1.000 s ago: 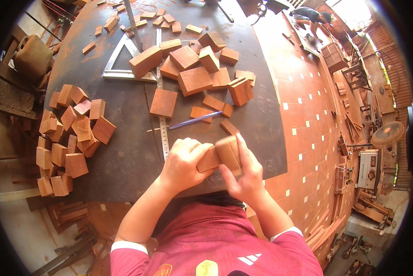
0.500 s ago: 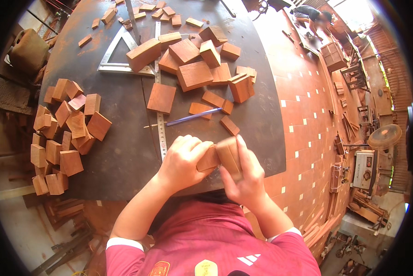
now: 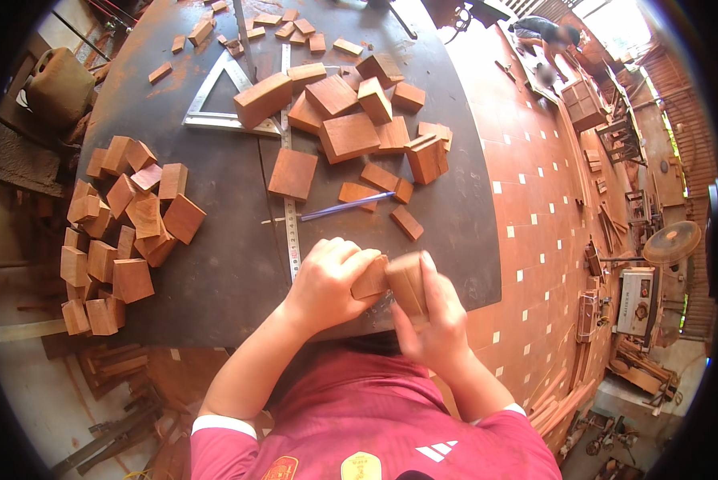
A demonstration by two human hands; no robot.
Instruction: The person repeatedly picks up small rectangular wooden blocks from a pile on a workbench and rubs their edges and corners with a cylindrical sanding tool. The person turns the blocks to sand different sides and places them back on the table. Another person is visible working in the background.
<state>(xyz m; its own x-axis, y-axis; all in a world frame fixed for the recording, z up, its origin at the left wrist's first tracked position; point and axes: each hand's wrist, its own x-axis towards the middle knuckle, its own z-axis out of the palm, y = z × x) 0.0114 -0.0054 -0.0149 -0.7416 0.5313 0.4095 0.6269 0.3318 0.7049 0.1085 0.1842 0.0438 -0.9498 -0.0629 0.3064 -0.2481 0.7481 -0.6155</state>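
At the table's near edge, my left hand (image 3: 327, 280) is closed round a small reddish-brown wooden block (image 3: 372, 278). A second, lighter brown block (image 3: 408, 286) is gripped in my right hand (image 3: 439, 320), between thumb and fingers. That block is slightly blurred and has a line along its side; I cannot tell whether it is plain wood or wrapped. The two blocks are side by side, almost touching. Beyond my hands lie a blue pen (image 3: 347, 206) and a steel ruler (image 3: 292, 240). A loose wooden piece (image 3: 407, 223) rests just past my right fingertips.
Many wooden blocks (image 3: 349, 138) are heaped at the table's centre, partly on a metal triangle square (image 3: 231, 122). Another cluster of blocks (image 3: 132, 280) stands at the left edge. Small offcuts (image 3: 347, 47) are scattered far back. Beyond the dark table (image 3: 215, 296), a person (image 3: 543, 36) bends at upper right.
My right hand's block has shifted slightly right, away from the block in my left hand. Both hands keep their grip. The whole view has shifted a little.
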